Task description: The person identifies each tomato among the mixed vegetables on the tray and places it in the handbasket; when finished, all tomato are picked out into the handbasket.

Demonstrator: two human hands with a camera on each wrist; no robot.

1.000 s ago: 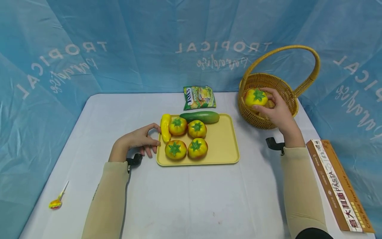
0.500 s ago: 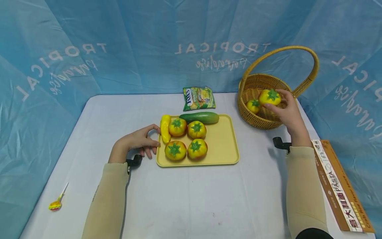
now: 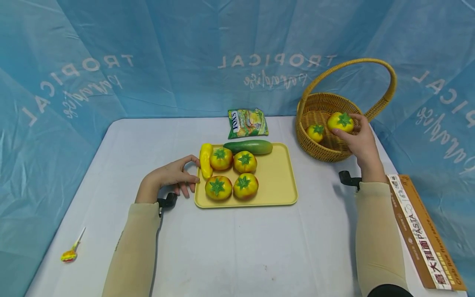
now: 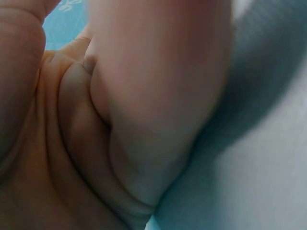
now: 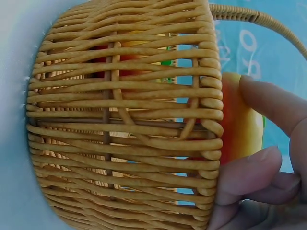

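My right hand (image 3: 360, 140) holds a yellow-and-red fruit with a green star-shaped leaf top (image 3: 340, 122) between thumb and fingers, at the right side of the wicker basket's opening. A second fruit of this kind (image 3: 316, 133) lies inside the basket (image 3: 328, 156). In the right wrist view, the held fruit (image 5: 242, 120) shows just beyond the woven rim. At the left edge of the yellow tray (image 3: 276, 177), the thumb and index finger of my left hand (image 3: 172, 173) touch the rim, spread apart. Several like fruits (image 3: 219, 187), a curved yellow piece (image 3: 205, 161) and a cucumber (image 3: 248, 146) lie on the tray.
Behind the tray lies a green snack packet (image 3: 248, 123). A long brown pasta box (image 3: 423, 231) lies along the table's right edge, beside my right forearm. A lollipop (image 3: 72, 249) is at the front left. The basket's tall handle (image 3: 352, 62) arches over its opening.
My right hand has moved rightward over the basket with its fruit, revealing the other fruit inside. It shifted only slightly in the last half second. My left hand stays at the tray's edge.
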